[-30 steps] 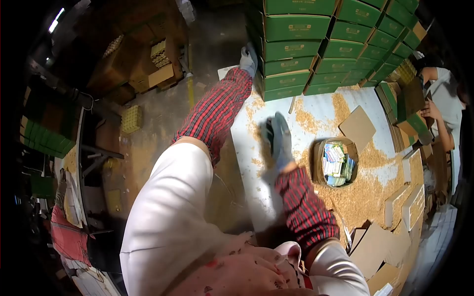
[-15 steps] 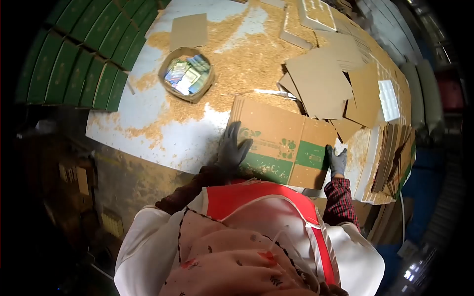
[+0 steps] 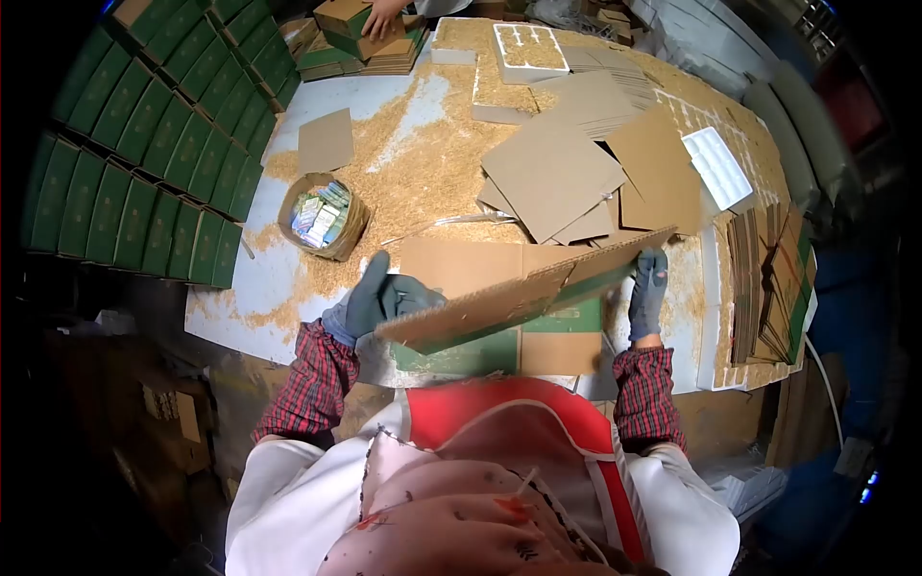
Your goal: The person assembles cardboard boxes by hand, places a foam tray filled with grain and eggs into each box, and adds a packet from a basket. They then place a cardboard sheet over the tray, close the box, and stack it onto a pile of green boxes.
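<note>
A flattened cardboard box (image 3: 538,290), brown with a green band, is tilted up on edge in front of me. My right hand (image 3: 650,274), in a grey glove, grips its upper right corner. My left hand (image 3: 389,296), also gloved, is at its left end with thumb raised and fingers apart; whether those fingers press on the cardboard is hard to see. Beneath it, a second brown and green flattened box (image 3: 562,353) lies on the table (image 3: 279,322), partly hidden by the raised one.
A round container (image 3: 353,233) of small colourful packets stands left of centre. Loose cardboard sheets (image 3: 555,173), white foam trays (image 3: 718,168) and wood shavings (image 3: 423,182) cover the table. Green boxes (image 3: 106,206) are stacked left, folded cartons (image 3: 749,278) right. Another person's hand (image 3: 384,14) touches a box at the far edge.
The flattened box has come up from lying flat to a tilted position, uncovering another below. My left hand has moved left and my right hand slightly up. Another person's hand has come into view.
</note>
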Tool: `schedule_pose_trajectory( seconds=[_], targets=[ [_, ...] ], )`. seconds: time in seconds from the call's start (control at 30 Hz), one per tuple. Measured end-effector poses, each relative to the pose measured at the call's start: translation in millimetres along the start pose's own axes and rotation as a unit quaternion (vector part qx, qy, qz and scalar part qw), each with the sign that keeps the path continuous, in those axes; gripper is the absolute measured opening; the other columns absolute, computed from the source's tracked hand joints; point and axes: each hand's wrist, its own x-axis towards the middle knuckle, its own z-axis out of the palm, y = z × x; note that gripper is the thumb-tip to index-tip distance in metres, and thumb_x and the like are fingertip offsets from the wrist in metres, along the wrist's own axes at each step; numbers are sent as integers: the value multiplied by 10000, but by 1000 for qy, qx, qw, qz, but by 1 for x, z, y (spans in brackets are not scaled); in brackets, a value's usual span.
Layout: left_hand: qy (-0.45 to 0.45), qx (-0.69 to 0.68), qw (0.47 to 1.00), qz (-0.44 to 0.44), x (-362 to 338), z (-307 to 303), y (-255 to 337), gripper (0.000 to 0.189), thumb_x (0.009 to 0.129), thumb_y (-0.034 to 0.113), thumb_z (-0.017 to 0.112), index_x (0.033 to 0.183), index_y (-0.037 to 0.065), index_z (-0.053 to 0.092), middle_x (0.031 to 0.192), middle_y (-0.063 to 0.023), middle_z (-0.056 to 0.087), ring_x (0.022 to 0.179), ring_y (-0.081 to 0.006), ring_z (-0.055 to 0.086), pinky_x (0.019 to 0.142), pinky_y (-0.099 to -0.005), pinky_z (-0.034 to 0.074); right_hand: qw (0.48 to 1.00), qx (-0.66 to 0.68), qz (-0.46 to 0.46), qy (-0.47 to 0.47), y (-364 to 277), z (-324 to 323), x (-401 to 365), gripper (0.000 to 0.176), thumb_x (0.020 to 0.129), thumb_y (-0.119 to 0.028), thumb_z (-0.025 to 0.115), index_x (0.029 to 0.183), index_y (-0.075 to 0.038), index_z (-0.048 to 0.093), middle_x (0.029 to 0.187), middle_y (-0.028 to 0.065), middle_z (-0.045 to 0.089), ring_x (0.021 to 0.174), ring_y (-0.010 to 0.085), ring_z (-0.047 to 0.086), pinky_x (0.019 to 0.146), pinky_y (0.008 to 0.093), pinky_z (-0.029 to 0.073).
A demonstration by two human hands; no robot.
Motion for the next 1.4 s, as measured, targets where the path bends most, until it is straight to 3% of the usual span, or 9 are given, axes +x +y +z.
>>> schedule_pose_trajectory(
  seconds=[0.17,0.37,0.57,0.67,0.83,1.03,1.17,1.27,1.4],
  targets=[
    [-27,498,857,-129,61,130,-15,886,942,411,575,1552,9,73,1618,-152,128,1498,-201,43,1200,-348,38,996,75,-5,-46,-65,65,-1,796,927,-340,649,1473,66,237,1460,219,372,1332,264,370,1105,335,300],
    [116,4,993,-2,53,120,-46,774,858,182,598,1534,64,241,1564,-135,300,1415,-272,335,1173,-392,248,956,245,33,-160,-96,33,-16,863,899,-223,686,1505,82,152,1503,237,344,1361,291,380,1118,340,319],
    [408,370,798,244,79,154,-67,622,860,45,560,1457,28,388,1503,-158,389,1403,-265,354,1166,-373,258,928,9,-168,-332,-120,-40,-31,499,794,-158,736,1257,-28,603,1315,157,558,1254,302,499,1063,423,375],
    [243,770,528,265,96,171,-64,575,929,260,572,1446,65,412,1530,-230,288,1425,-406,262,1180,-500,187,814,-226,-239,-478,-90,-28,-22,444,835,-472,672,1097,-114,696,1276,96,588,1165,346,515,1015,447,381],
    [-62,861,502,57,176,108,-89,567,989,379,482,1460,79,384,1524,-240,299,1424,-409,256,1185,-504,180,795,154,-104,-577,-79,-88,-2,903,687,-291,868,1441,-42,439,1516,139,396,1422,249,326,1168,391,227],
    [96,82,990,-56,147,131,-27,722,1003,613,290,1250,2,584,1096,-142,688,1051,-253,638,989,-396,465,922,55,211,-321,-37,-48,-40,955,785,-399,802,1498,-12,298,1538,164,335,1416,243,326,1131,327,303],
    [-232,861,442,97,70,105,-25,695,930,624,431,1297,44,540,1368,-221,500,1250,-414,483,1065,-528,377,902,126,239,-336,-32,-48,-47,861,921,-480,623,1515,9,237,1555,160,308,1409,236,337,1132,332,306],
    [-129,843,499,154,72,71,8,687,894,578,549,1345,63,502,1374,-231,472,1266,-387,482,1091,-531,371,878,286,141,-356,-73,-56,-29,741,998,-470,484,1516,2,247,1545,136,331,1400,217,349,1149,337,274],
    [353,268,891,98,88,42,-31,548,957,408,567,1349,34,485,1323,-178,524,1249,-280,501,1031,-437,434,882,225,-41,-413,-99,-46,-1,573,1019,-247,480,1512,-27,286,1517,73,385,1368,211,395,1147,315,283]
  ],
)
